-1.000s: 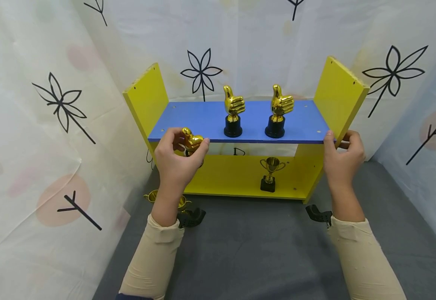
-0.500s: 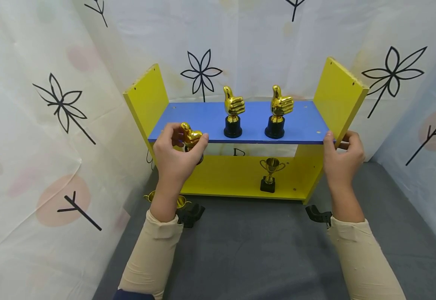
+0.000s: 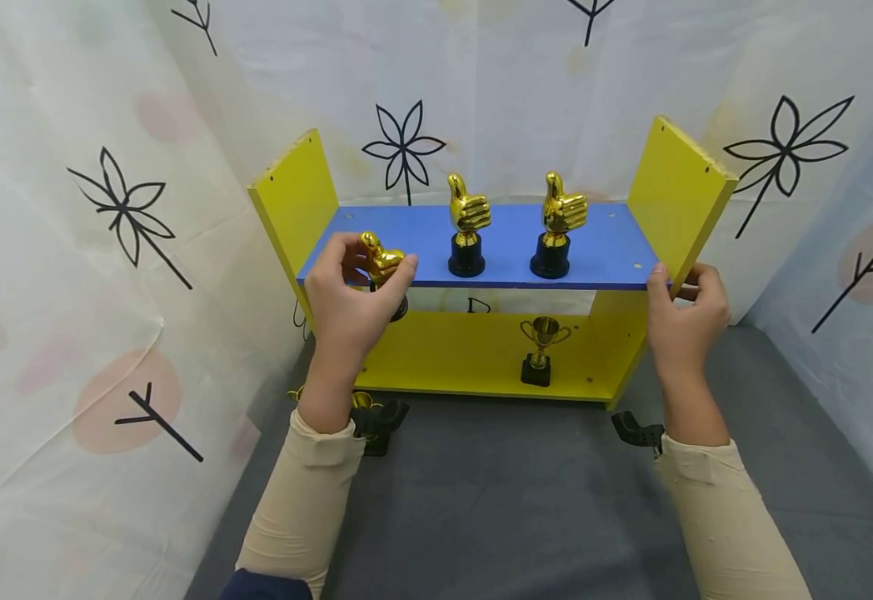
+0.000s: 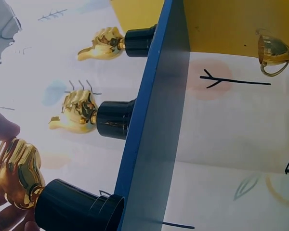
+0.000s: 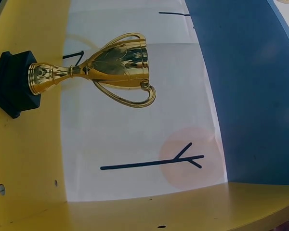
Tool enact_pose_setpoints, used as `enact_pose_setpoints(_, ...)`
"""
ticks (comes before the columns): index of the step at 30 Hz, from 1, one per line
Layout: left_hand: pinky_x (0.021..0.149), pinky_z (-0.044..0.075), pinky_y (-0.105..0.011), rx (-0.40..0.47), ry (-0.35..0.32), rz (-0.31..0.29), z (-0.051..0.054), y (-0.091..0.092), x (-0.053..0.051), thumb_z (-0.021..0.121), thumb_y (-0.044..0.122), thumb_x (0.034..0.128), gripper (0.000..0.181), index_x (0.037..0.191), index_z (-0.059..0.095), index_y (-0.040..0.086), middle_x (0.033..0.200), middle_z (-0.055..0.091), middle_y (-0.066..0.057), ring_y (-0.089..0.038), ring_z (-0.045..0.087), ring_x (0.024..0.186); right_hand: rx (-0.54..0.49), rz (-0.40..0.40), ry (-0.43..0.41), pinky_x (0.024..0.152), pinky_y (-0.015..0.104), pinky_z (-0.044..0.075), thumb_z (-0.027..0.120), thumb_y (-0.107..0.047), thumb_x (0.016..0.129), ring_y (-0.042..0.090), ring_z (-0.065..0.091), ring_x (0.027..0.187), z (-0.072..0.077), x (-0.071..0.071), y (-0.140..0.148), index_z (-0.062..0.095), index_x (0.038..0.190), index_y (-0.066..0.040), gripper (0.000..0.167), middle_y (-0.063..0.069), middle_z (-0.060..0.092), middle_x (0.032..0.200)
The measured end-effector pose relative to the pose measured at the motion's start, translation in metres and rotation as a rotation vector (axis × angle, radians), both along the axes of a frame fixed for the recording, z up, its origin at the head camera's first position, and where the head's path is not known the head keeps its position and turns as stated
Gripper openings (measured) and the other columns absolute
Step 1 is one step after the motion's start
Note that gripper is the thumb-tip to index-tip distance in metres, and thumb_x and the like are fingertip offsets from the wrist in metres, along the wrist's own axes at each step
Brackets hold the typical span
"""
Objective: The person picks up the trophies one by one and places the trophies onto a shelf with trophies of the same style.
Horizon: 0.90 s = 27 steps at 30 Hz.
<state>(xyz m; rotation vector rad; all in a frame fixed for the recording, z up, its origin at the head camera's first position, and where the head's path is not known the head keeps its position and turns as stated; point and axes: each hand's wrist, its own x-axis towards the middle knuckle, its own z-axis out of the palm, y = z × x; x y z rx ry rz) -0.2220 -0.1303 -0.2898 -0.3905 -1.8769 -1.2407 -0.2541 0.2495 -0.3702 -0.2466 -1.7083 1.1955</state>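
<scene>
My left hand (image 3: 348, 304) holds a gold thumbs-up trophy (image 3: 385, 263) by its gold top, at the left front of the blue shelf board (image 3: 399, 229). In the left wrist view, the trophy's black base (image 4: 70, 204) is close to the board's front edge; whether they touch, I cannot tell. Two like trophies, a middle one (image 3: 467, 218) and a right one (image 3: 561, 218), stand upright on the board. My right hand (image 3: 685, 321) grips the shelf unit's yellow right side panel (image 3: 680, 196), thumb at the front and fingers around the outer side.
On the lower yellow board (image 3: 451, 354) stands a two-handled gold cup trophy (image 3: 545, 332), seen closely in the right wrist view. More gold cups (image 3: 362, 400) are on the grey floor (image 3: 496, 500), partly hidden behind the left forearm. Patterned white cloth (image 3: 526, 100) hangs behind.
My left hand has risen a little with the thumbs-up trophy, from just below the blue board's front edge to about its level. The right hand stays on the side panel.
</scene>
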Motion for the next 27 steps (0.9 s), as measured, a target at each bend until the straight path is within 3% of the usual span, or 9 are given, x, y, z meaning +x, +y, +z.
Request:
enact_pose_setpoints(13,0.072,0.05,-0.031,0.03,-0.007,-0.024,0.014,0.0,-0.005,0.09,0.032,0.0835,0.044,0.103,0.067,0.0,0.09,0.067,-0.012,-0.018,0.06,0.078,-0.014,0.002,-0.001,0.075,0.017,0.038,0.073,-0.029,0.092,-0.006,0.05,0.076,0.0,0.0,0.0,0.074,0.11,0.003,0.037,-0.027,0.054,0.088)
enact_pose_setpoints(20,0.072,0.05,-0.039,0.026,-0.006,-0.046,0.016,0.0,-0.009,0.09,0.032,0.0838,0.044,0.103,0.066,0.001,0.091,0.066,-0.012,-0.02,0.06,0.077,0.0,0.0,0.008,0.074,0.017,0.038,0.073,-0.03,0.092,-0.009,0.051,0.076,0.0,0.0,0.0,0.074,0.107,0.002,0.035,-0.028,0.055,0.087)
enact_pose_setpoints(27,0.073,0.05,-0.037,0.043,-0.025,-0.046,0.018,0.002,-0.014,0.09,0.034,0.0837,0.045,0.104,0.066,0.002,0.091,0.067,-0.011,-0.019,0.06,0.077,-0.003,0.0,0.001,0.074,0.017,0.038,0.073,-0.028,0.093,-0.009,0.05,0.076,0.001,0.001,-0.002,0.073,0.107,0.003,0.034,-0.028,0.054,0.087)
